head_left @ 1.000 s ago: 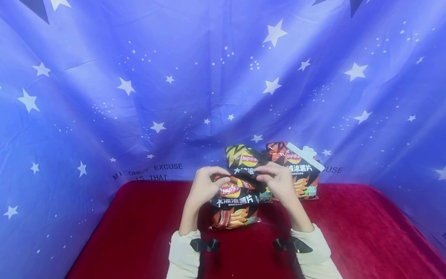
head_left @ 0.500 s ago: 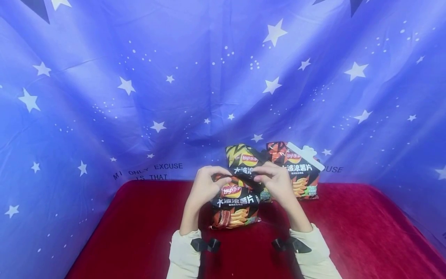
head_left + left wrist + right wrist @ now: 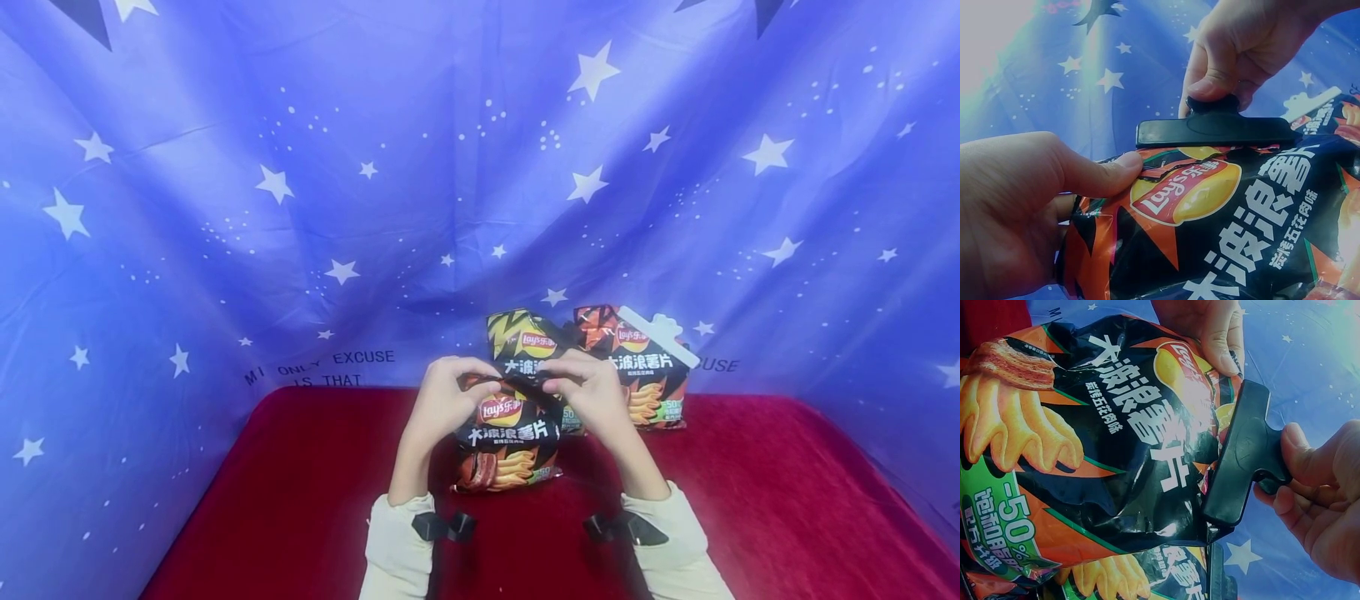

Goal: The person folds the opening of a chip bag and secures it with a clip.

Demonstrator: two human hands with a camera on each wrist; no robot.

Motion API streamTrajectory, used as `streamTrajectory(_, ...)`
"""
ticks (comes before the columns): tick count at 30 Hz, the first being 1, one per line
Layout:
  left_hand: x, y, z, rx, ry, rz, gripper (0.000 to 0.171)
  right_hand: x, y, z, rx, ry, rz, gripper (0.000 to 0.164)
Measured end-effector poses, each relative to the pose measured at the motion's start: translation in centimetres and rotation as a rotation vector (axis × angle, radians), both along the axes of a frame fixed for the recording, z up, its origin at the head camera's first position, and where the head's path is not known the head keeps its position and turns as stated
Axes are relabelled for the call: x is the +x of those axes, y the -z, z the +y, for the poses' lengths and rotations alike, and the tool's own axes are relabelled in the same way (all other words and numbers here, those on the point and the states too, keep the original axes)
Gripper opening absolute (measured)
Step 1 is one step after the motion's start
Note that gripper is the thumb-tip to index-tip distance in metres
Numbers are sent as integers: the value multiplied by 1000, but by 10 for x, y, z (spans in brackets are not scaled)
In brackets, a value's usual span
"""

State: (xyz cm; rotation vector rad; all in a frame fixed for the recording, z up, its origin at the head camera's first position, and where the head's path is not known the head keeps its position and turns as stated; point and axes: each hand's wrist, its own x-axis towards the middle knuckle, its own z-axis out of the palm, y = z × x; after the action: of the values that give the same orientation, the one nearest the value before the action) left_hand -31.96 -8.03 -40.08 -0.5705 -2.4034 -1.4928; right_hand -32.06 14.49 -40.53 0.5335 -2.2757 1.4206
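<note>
A black and orange chip bag [image 3: 510,446] stands on the red cloth at the middle of the head view. My left hand [image 3: 1029,206] pinches its top corner between thumb and fingers. With thumb and fingers, my right hand [image 3: 1329,494] pinches the handle of a wide black bag clip [image 3: 1238,453]. In both wrist views the clip's long bar lies across the folded top edge of the bag. In the head view, my right hand [image 3: 588,392] partly hides the clip.
Just behind stands a yellow-green chip bag [image 3: 506,333], partly covered by the front bag and my right hand. At right, a red-orange chip bag [image 3: 660,387] bears a white clip [image 3: 660,333] across its top corner. A blue starry curtain [image 3: 450,167] hangs behind the red-covered table [image 3: 787,500].
My right hand has shifted slightly left with the black clip along the bag's top. My left hand keeps its pinch at the corner. The two bags behind have not moved.
</note>
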Motion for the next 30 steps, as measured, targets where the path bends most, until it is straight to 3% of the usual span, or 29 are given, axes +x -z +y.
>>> streamTrajectory(30, 1, 0, 0, -19, -21, 16, 13, 4, -1, -6, 13, 0, -12, 25)
